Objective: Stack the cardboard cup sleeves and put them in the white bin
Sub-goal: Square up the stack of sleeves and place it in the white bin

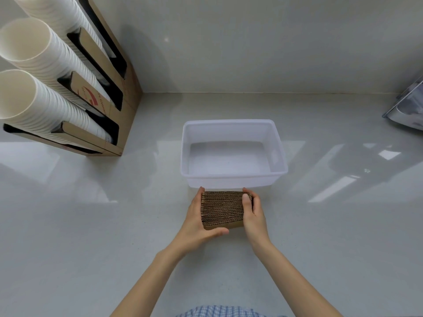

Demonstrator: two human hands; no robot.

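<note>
A stack of brown corrugated cardboard cup sleeves [221, 208] stands on edge on the counter, just in front of the white bin [231, 181]. My left hand [198, 221] presses against the stack's left side, thumb curled under its near end. Against the right side rests my right hand [253, 211], fingers wrapped over the far corner. Both hands hold the stack between them. The bin is a translucent white rectangular tub with nothing inside it.
A cardboard dispenser rack [109, 92] with three long columns of white paper cups [34, 56] leans at the far left. A shiny packet or appliance [407, 110] sits at the right edge. The glossy grey counter [91, 225] meets the wall behind the bin.
</note>
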